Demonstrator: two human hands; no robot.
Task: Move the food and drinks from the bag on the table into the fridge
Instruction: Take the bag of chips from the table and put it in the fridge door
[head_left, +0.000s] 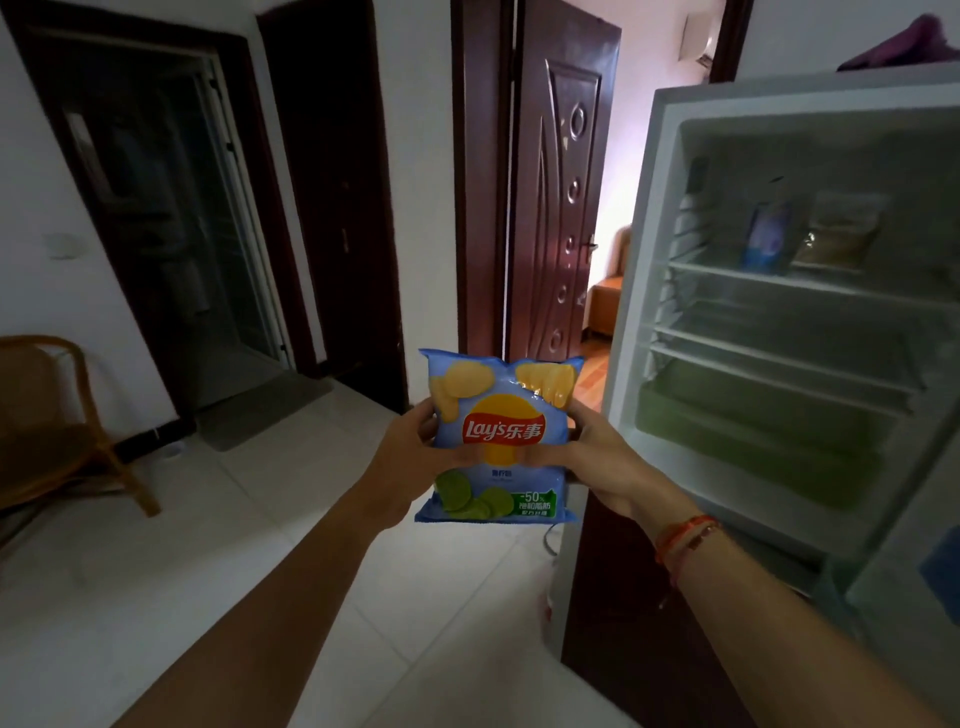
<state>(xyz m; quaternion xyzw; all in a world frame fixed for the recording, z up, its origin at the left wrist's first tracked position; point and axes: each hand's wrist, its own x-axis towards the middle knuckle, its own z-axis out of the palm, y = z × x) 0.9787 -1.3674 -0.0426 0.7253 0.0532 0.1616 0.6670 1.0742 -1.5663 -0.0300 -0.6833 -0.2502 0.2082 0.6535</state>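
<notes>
I hold the Lay's chip bag (498, 436) upright in the air. Its long axis runs up and down, the printed face is turned toward me and the logo reads the right way up. The top seam points at the ceiling. The end with the green slices points at the floor.

My left hand (410, 457) grips the bag's left edge with the thumb laid across the front. My right hand (602, 462) grips the right edge the same way (the two thumbs nearly meet under the logo). A red cord bracelet (685, 535) circles my right wrist.

The bag hangs just left of the open fridge (639, 312), outside its compartment, about level with the green drawer (753, 436) at the fridge's bottom. I cannot tell what the drawer holds.

On the fridge's upper shelf stands a blue packet (768, 236), with a brownish packet (836, 234) just beside it on the right. Both are blurred.

Left of the fridge, behind the bag, a carved dark door (556, 182) stands ajar. Far to the fridge's left sits a wicker chair (52, 415).
</notes>
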